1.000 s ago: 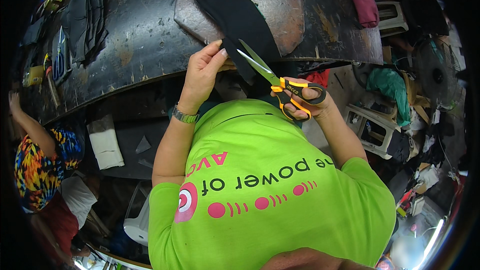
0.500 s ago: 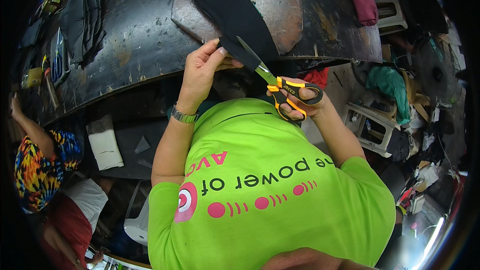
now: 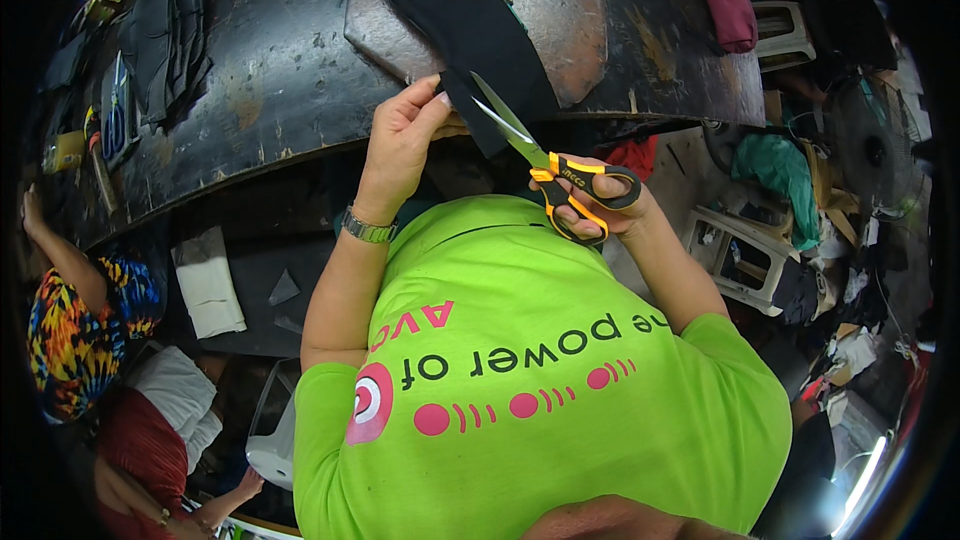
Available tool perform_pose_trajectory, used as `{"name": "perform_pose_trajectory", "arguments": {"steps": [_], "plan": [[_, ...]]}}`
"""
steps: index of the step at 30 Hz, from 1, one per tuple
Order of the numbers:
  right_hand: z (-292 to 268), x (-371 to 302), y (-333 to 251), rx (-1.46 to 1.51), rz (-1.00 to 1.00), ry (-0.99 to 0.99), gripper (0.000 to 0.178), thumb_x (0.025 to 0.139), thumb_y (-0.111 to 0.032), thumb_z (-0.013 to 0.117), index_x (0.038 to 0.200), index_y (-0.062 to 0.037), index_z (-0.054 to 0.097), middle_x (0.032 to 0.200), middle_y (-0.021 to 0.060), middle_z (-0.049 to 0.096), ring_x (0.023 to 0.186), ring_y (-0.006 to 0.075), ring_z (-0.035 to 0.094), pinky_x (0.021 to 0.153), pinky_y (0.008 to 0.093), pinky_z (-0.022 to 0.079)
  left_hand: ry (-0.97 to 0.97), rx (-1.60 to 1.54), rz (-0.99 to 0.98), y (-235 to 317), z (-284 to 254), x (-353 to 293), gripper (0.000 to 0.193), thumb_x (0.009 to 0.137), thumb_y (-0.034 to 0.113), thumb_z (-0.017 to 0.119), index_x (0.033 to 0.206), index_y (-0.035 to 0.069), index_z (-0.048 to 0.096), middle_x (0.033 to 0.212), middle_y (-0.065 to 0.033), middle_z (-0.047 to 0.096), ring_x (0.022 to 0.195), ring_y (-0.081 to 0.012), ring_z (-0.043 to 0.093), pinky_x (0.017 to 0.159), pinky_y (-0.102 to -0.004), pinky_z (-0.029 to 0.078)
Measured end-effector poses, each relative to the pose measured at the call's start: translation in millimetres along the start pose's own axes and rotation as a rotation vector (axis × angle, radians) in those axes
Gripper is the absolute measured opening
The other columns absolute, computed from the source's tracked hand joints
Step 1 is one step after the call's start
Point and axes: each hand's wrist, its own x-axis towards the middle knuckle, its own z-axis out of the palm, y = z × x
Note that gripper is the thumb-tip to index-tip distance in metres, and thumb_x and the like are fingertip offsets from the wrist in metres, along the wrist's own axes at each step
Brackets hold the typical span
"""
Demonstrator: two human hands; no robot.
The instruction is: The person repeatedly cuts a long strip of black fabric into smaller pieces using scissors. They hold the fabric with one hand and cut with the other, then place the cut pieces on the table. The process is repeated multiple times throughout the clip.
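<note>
A long strip of black fabric (image 3: 460, 20) lies over the table and hangs past its near edge. My left hand (image 3: 408, 130), with a watch on its wrist, pinches the strip's left edge between thumb and fingers. My right hand (image 3: 612, 202) grips the black and orange handles of the scissors (image 3: 520, 145). Their blades point up and left, lying against the near end of the fabric, and look nearly closed. Whether the lower blade is under the cloth I cannot tell. Some fingers of my left hand are hidden behind the fabric.
Under the strip a worn flat board (image 3: 560, 30) rests on the dark table (image 3: 280, 70). Black fabric pieces (image 3: 170, 30), a hammer (image 3: 100, 165) and blue-handled scissors (image 3: 118, 120) lie left. A maroon roll (image 3: 722, 0) sits right. Plastic stools (image 3: 740, 260) stand right; two people are at left.
The scissors have shifted slightly up and left along the fabric, their blades closing some. My left hand keeps its hold. A person at lower left has moved an arm.
</note>
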Motion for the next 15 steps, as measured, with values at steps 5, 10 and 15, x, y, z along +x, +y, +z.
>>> {"name": "perform_pose_trajectory", "arguments": {"steps": [5, 10, 15], "plan": [[-0.2, 7.0, 8.9, 0.077, -0.005, 0.043, 0.081, 0.077, -0.047, 0.075, 0.131, 0.0050, 0.044, 0.078, 0.0102, 0.058, 0.055, 0.0109, 0.052, 0.045, 0.0191, 0.040, -0.001, 0.009, 0.018, 0.7, 1.1, -0.5, 0.026, 0.099, 0.010, 0.047, 0.117, -0.004, 0.058, 0.104, -0.0077, 0.067, 0.090, -0.0143, 0.067, 0.084, -0.0287, 0.054], [-1.5, 8.4, 18.7, 0.173, -0.020, 0.031, 0.078, 0.078, -0.046, 0.075, 0.132, 0.0019, 0.045, 0.081, 0.0105, 0.061, 0.056, 0.0116, 0.053, 0.046, 0.0191, 0.040, -0.003, 0.027, 0.021, -0.6, 1.4, -0.5, 0.028, 0.100, 0.011, 0.045, 0.121, -0.004, 0.057, 0.104, -0.0092, 0.067, 0.092, -0.0154, 0.067, 0.084, -0.0293, 0.054], [1.4, 8.7, 16.7, 0.164, -0.028, 0.059, 0.073, 0.079, -0.043, 0.075, 0.129, 0.0008, 0.046, 0.079, 0.0107, 0.061, 0.056, 0.0112, 0.053, 0.046, 0.0184, 0.041, -0.028, 0.027, 0.015, -1.3, -2.1, 0.2, 0.028, 0.100, 0.011, 0.045, 0.121, -0.004, 0.057, 0.105, -0.0098, 0.067, 0.092, -0.0160, 0.067, 0.085, -0.0299, 0.054]]}}
